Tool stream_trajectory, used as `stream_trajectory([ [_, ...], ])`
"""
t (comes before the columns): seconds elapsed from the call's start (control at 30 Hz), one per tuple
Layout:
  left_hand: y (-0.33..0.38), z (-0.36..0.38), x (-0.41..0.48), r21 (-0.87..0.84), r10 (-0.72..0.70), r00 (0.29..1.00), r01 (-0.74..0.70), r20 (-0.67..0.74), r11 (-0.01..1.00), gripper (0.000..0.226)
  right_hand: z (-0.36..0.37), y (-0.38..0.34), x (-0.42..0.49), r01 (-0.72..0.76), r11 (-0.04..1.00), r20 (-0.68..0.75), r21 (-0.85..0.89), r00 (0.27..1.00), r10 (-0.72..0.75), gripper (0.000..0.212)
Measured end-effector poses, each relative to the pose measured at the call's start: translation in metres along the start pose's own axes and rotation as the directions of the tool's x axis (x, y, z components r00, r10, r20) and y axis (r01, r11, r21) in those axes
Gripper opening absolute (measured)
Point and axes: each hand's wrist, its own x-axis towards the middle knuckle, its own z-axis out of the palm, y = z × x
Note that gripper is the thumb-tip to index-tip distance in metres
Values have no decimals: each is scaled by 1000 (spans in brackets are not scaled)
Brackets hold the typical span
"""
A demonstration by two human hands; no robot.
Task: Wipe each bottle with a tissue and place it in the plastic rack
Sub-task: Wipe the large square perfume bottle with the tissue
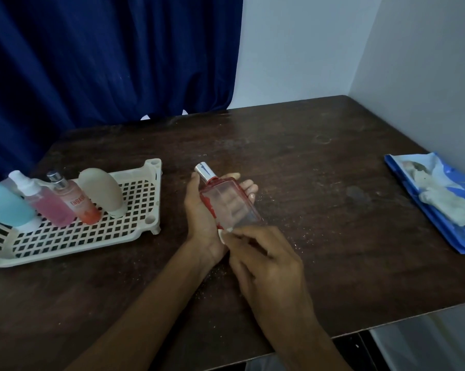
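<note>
Dark desk (306, 170) backs onto a blue curtain (105, 62). Your left hand (199, 210) grips the clear red-trimmed bottle (231, 204) mid-desk. Your right hand (269, 263) pinches a tissue (223, 232) at its base. The plastic rack (153, 194), holding other bottles (65, 199), stands left. A blue tissue pack (424, 210) lies at the right edge, with open desk between.

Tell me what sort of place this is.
Probably a room at home: a worn wooden table in a corner of plain walls, a blue curtain behind, toiletry bottles in a plastic rack.

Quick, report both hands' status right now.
Left hand: holding the clear perfume bottle.
Right hand: pinching a tissue against the bottle's base.
</note>
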Motion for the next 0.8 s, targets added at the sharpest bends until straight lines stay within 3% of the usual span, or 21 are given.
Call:
stream_trajectory([
  [0.07, 0, -1, 1, -28, -9, 1000, 9, 5, 1000, 75, -3, 7, 3, 11, 1000, -87, -2, 996, -12, 22],
  [0.17, 1, -3, 1, -67, -13, 1000, 13, 8, 998, 71, -11, 21, 13, -150, 979, -161, 136, 972, 171, 25],
  [0.27, 2, -3, 2, -115, -15, 1000, 16, 12, 993, 69, -14, 27, 19, -252, 929, -147, 271, 943, 299, 20],
  [0.57, 0, -3, 4, -199, -48, 999, 49, 15, 979, 70, 2, -9, 1, -17, 986, -103, 168, 994, 35, 20],
  [0.67, 1, -5, 4, -155, -31, 999, 33, 16, 987, 71, 0, -4, 3, -10, 986, -116, 166, 993, 30, 24],
  [0.8, 1, -5, 5, -122, -23, 999, 27, 35, 992, 73, -13, 10, 14, -146, 970, -122, 196, 977, 172, 24],
])
